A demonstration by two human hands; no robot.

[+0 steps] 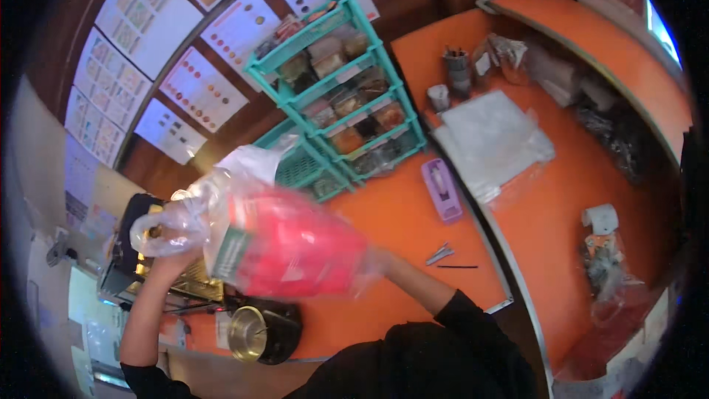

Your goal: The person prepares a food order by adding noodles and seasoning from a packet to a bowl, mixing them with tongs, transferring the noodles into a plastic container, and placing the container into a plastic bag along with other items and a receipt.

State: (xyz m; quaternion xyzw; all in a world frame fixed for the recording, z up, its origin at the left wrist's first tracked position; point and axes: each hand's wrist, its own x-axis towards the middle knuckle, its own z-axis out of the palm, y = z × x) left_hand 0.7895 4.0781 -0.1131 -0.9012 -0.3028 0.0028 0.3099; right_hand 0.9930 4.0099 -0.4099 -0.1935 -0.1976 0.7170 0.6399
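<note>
A clear plastic bag (221, 185) with a bright red package (303, 247) in or behind it stretches between my two hands, blurred by motion. One end of the package bears a dark green label (232, 253). My left hand (179, 240) is closed on the bag's gathered end, where a loop of clear film sticks out. At the other end my right hand (374, 261) grips the bag beside the red package; its fingers are mostly hidden and smeared.
Teal stacked baskets (343, 96) of small packets stand at the back of the orange counter (391, 214). A purple holder (442, 191), a stapler-like metal tool (440, 254) and flat plastic bags (491, 144) lie to the right. A metal pot (247, 332) sits near-left.
</note>
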